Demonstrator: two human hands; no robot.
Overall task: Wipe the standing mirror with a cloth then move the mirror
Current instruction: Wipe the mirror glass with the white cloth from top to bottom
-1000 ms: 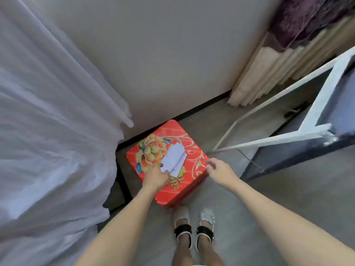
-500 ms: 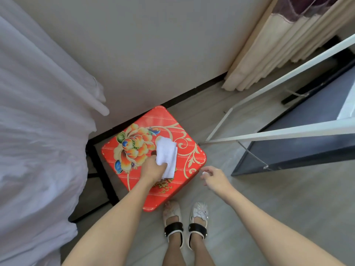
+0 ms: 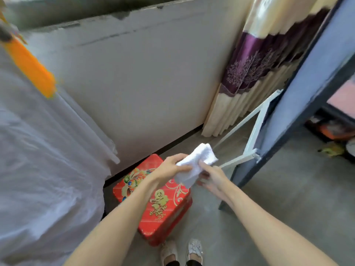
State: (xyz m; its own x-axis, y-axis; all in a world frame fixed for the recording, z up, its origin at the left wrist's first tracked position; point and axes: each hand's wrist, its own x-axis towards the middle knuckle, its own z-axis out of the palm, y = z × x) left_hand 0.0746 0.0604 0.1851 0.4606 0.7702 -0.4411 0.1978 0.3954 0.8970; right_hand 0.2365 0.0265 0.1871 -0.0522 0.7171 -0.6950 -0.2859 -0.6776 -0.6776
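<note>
Both bare forearms reach forward and converge in front of the body. The left hand (image 3: pixel 169 167) is raised with its fingers and thumb curled, pinching a white cloth (image 3: pixel 196 164). The right hand (image 3: pixel 213 179) meets it from the other side, its fingers also gripping the cloth.

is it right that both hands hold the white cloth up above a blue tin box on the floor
Not quite: the tin box is red with gold and floral print, not blue. The head view shows it on the floor below the white cloth, which the left hand and right hand hold.
</note>
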